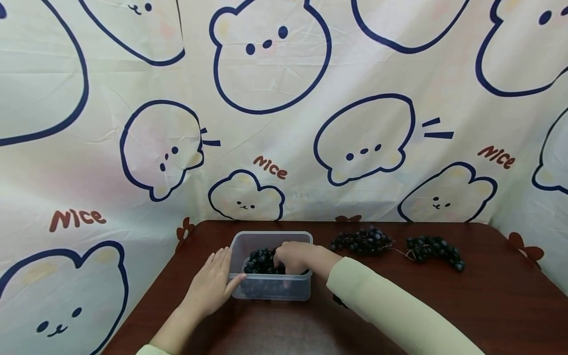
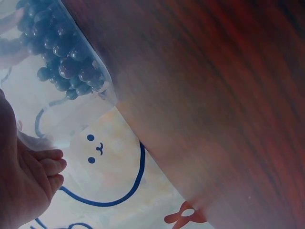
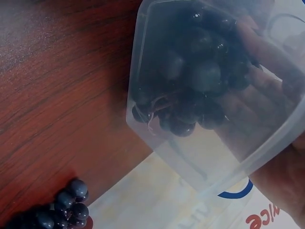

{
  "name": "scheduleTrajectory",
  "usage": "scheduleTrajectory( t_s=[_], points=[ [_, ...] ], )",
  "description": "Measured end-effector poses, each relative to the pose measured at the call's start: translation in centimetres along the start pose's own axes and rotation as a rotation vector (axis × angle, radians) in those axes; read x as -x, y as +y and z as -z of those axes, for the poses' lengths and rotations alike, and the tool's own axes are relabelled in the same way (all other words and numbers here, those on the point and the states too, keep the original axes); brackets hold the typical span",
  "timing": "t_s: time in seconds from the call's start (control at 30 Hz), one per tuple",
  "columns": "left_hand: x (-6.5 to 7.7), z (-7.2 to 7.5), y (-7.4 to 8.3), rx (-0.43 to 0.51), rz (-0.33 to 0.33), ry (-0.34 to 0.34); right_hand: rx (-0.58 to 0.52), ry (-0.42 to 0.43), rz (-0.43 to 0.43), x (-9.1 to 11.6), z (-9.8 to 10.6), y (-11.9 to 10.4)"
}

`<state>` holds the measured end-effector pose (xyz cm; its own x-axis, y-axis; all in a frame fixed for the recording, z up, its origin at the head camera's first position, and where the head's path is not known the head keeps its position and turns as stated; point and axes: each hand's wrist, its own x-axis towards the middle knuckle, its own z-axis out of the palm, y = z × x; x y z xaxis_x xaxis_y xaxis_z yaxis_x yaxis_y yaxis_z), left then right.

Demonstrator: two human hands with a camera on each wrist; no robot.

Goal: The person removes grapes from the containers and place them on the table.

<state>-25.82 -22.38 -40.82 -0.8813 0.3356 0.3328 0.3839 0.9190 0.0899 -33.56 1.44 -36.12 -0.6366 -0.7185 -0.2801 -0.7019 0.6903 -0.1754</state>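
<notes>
1. Two hands are at work here, and on the far left the left hand (image 1: 210, 280) lies along the near-left side of the box, fingers straight and close together, thumb spread out to the front rim; nothing is gripped, it looks like a steadying touch.

2. Next along, the clear plastic box (image 1: 271, 290) stands upright on the desk (image 1: 497, 301), lid off, a bunch of dark grapes (image 1: 260, 261) inside it, piled toward the left and middle.

3. And there's the right hand (image 1: 294, 256), over the right part of the box and down inside, fingers bent low right against the fruit! Whether they pinch the bunch or merely press it, I cannot tell; the cloudy wall blurs them in the right wrist view.

4. Step in hand, as I judge it: settling grapes within the box. The next move seems to call for loosening those fingers gently and lifting clear of the rim without dragging a stem, left hand bracing the wall.

5. Over to the right, beyond the box, a second bunch (image 1: 363, 240) rests on the desk, untouched, with a pale stem (image 1: 401, 252) trailing from it.

6. Farthest right, a third bunch (image 1: 435, 249) lies beside that stem, also untouched.
</notes>
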Motion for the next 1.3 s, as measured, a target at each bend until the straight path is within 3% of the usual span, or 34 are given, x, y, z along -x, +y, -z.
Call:
scheduleTrajectory(
  t_s=[0.73,0.97,1.3],
  points=[
    [0.0,-0.2,-0.1,-0.002,0.004,-0.001,0.117,-0.036,-0.105,-0.9,-0.6,-1.0],
    [0.0,-0.3,-0.2,-0.002,0.002,0.001,0.025,-0.107,-0.125,-0.9,-0.9,-0.4],
    [0.0,-0.4,-0.2,0.001,0.003,0.005,-0.026,-0.116,-0.134,-0.9,-1.1,-0.3]
  ],
)
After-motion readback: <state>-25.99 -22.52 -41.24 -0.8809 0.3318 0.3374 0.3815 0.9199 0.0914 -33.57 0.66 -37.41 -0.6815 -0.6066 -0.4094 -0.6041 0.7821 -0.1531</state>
